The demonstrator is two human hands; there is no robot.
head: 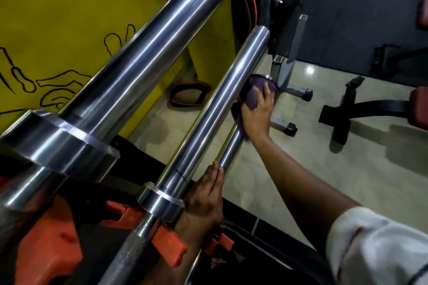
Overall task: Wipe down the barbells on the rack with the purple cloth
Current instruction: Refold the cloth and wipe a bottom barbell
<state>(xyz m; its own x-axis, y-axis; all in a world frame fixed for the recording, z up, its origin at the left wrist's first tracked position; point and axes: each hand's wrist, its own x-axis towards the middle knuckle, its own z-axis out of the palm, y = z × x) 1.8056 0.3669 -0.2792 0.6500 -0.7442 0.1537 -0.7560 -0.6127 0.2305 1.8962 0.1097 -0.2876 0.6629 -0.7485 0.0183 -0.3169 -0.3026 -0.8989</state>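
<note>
Three chrome barbell sleeves slant up to the right. The top barbell (pixel 143 41) is nearest the camera, the middle barbell (pixel 222 104) sits below it, and the lowest barbell (pixel 230 149) is partly hidden behind it. My right hand (pixel 257 113) grips the purple cloth (pixel 253 95), wrapped around the far end of the lowest barbell. My left hand (pixel 206 194) lies with straight fingers against the near part of that same sleeve, beside the collar of the middle barbell.
Orange rack holders (pixel 166 243) carry the bars at the bottom. A yellow wall (pixel 58 18) stands left, with belts (pixel 187 97) on the tiled floor. A bench frame with black feet (pixel 340 111) and a metal stand (pixel 289 90) lie to the right.
</note>
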